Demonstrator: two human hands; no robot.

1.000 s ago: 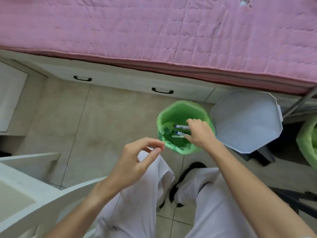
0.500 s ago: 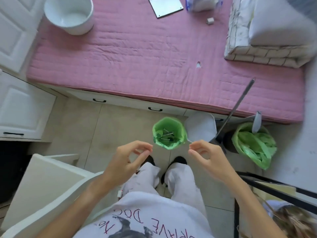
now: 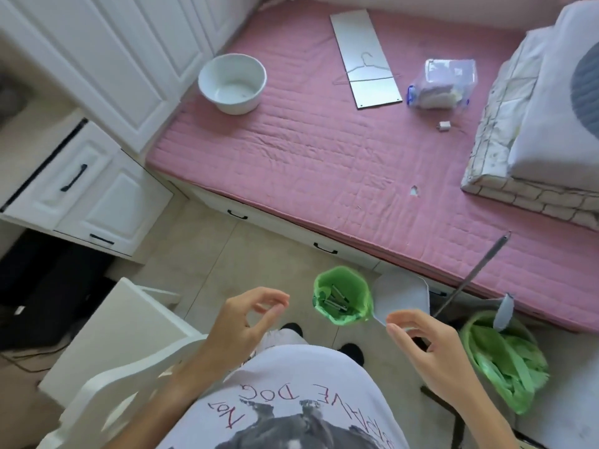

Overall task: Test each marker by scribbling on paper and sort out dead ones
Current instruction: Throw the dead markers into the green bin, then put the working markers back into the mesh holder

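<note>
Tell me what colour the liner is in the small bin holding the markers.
Bright green liner, seen in the head view, with markers inside.

We see the markers (image 3: 337, 303) in the green bin (image 3: 363, 286) only as small dark sticks; their number, colours and caps are too small to tell. The second bin (image 3: 505, 358) is partly covered by the right hand (image 3: 431, 354), and its contents read only as green folds. Both forearms run out at the lower edge. The shirt (image 3: 291, 400) print is cut off at the bottom. The cupboard (image 3: 64, 176) at the left is blurred, and the dark space beneath it shows no detail. The bag (image 3: 440, 85) on the bed (image 3: 324, 150) holds things we cannot identify.
</note>
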